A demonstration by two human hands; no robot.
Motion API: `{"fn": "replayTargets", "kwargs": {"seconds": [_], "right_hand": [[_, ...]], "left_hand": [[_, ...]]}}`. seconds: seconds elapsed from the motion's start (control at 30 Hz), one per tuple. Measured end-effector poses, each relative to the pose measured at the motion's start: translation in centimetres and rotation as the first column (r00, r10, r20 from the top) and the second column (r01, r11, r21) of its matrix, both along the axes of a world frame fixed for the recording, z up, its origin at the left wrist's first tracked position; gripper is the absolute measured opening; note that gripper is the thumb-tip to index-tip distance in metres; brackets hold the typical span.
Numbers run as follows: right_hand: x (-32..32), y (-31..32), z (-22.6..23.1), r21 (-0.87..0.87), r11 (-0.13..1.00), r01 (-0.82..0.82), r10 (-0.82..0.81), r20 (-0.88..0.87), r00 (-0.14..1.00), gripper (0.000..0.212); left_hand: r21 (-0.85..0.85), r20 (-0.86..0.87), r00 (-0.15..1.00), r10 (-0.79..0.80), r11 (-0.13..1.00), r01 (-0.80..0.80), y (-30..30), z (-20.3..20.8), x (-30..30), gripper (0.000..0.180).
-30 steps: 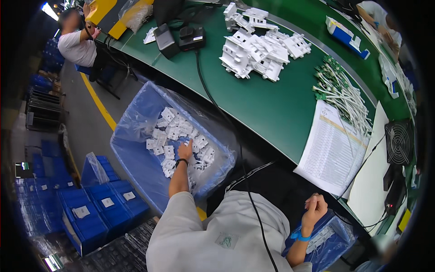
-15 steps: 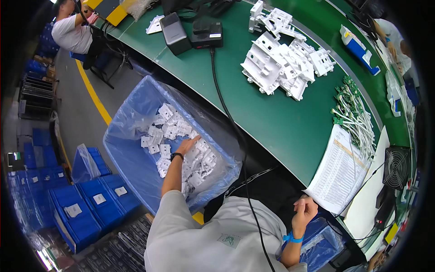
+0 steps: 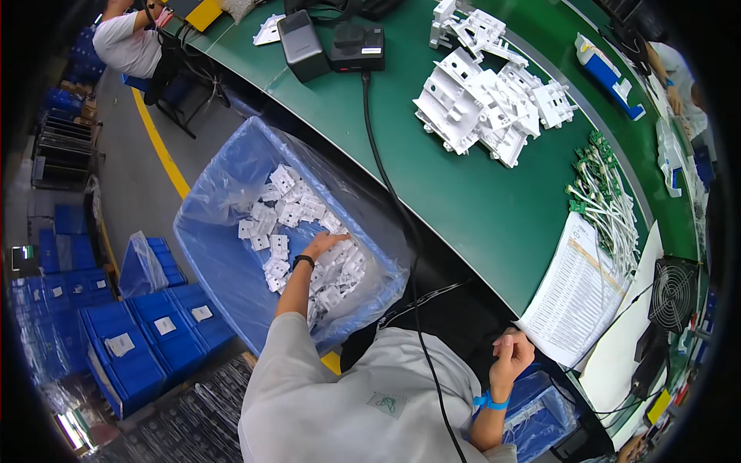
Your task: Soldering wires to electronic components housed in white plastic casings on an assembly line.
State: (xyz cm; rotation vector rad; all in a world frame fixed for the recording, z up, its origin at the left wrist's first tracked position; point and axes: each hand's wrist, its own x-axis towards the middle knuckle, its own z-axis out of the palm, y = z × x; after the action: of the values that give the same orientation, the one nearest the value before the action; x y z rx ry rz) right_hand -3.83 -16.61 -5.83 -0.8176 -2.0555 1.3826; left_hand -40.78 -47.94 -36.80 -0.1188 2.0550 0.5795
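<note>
Bench: green top (image 3: 432,201), filling the view from about 11 to 4 o'clock.
Blue bin: lined with clear film (image 3: 208,258), just beside the bench's near edge at 9 o'clock in the view; long axis about 11 to 5.
Loose white parts: heaped inside the bin (image 3: 343,272), the spread running roughly 11 to 5; plastic plates with holes, lying at mixed angles.
White pile: similar-coloured mouldings (image 3: 482,100) on the bench, at 1 o'clock from the bin, well apart from both hands.
Left hand: inside the bin (image 3: 328,244), over the heap and the nearer of the two; fingers partly extended toward 2 o'clock. Cannot tell whether a part is gripped.
Parts relative to left hand: some near at 10 o'clock, more just beside at 5; contact beneath the fingers hidden.
Right hand: outside the bin (image 3: 512,356), at 4 o'clock from the left; fingers loosely curled, nothing visible in it.
</note>
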Motion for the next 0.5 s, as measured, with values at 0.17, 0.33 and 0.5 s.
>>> {"fn": "replayTargets", "kwargs": {"seconds": [0.17, 0.33, 0.5], "right_hand": [[0.1, 0.3, 0.3, -0.03, 0.999, -0.019, 0.018, -0.032, 0.999, 0.035], [1.2, 0.4, 0.6, -0.004, 0.999, 0.038, -0.038, -0.044, 0.998, 0.036], [1.6, 0.4, 0.9, -0.034, 0.999, 0.028, -0.03, -0.047, 0.998, 0.034]], "left_hand": [[0.209, 0.126, 0.984, 0.125, 0.966, -0.149, -4.9, -3.7, -0.4, 0.083], [0.314, 0.076, 0.994, -0.073, 0.948, 0.046, 0.2, 3.7, 0.6, 0.056], [0.118, -0.102, 0.941, -0.322, 0.936, 0.332, -1.5, 0.1, 0.8, 0.063]]}}
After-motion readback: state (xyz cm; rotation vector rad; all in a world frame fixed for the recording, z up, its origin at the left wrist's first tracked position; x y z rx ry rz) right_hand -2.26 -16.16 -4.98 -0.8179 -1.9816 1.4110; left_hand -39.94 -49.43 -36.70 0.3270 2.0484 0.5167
